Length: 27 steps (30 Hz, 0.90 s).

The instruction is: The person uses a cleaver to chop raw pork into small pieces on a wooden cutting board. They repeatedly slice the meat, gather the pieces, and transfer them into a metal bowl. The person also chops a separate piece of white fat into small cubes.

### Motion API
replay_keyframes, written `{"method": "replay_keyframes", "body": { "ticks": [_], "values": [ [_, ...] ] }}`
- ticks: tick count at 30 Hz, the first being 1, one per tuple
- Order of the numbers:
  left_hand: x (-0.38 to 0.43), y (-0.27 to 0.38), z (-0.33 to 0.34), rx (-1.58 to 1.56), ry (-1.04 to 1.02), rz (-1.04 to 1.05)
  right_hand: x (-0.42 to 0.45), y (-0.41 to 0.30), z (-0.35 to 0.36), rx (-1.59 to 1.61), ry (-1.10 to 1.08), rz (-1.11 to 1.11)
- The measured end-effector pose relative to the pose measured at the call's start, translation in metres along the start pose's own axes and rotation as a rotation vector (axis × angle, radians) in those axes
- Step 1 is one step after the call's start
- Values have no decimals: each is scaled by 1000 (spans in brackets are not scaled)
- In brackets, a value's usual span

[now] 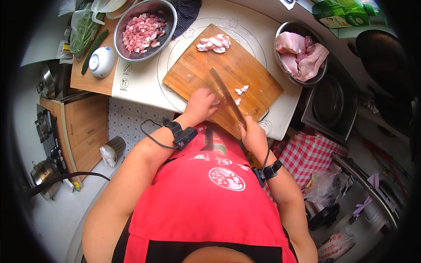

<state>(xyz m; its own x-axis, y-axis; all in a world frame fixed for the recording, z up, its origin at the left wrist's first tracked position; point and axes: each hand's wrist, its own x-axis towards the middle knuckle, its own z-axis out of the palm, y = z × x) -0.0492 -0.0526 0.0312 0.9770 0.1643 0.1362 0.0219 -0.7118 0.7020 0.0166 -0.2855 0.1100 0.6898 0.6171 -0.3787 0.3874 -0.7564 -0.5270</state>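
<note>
My right hand (pixel 255 134) grips the handle of a kitchen cleaver (pixel 227 95), its blade slanting up and left over a wooden cutting board (pixel 260 77). Just left of the blade, my left hand (pixel 201 104) presses a small pale piece of pork fat (pixel 215 102) with curled fingers, which hide most of it. Right of the blade lie a few small white cubes of fat (pixel 241 89). Toward the board's far corner rests a heap of pale fat strips (pixel 214 43).
A steel bowl of diced pork (pixel 143 33) stands at the upper left. Beside it are an upturned white bowl (pixel 102 61), a cucumber (pixel 95 49) and bagged greens (pixel 82 37). Large pork pieces (pixel 301 57) fill a metal bowl at right. A dark cloth (pixel 185 14) lies behind.
</note>
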Motion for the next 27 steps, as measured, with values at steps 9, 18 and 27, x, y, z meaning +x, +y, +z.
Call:
{"method": "replay_keyframes", "body": {
  "ticks": [9,18,27],
  "values": [
    [29,-9,9,1,27,-105,-6,21,-14,88,-31,147],
    [20,-1,13,20,-7,-88,-15,1,-19,2,-2,50],
    [20,5,13,20,-87,-145,-14,-4,-15,-13,-14,85]
  ]
}}
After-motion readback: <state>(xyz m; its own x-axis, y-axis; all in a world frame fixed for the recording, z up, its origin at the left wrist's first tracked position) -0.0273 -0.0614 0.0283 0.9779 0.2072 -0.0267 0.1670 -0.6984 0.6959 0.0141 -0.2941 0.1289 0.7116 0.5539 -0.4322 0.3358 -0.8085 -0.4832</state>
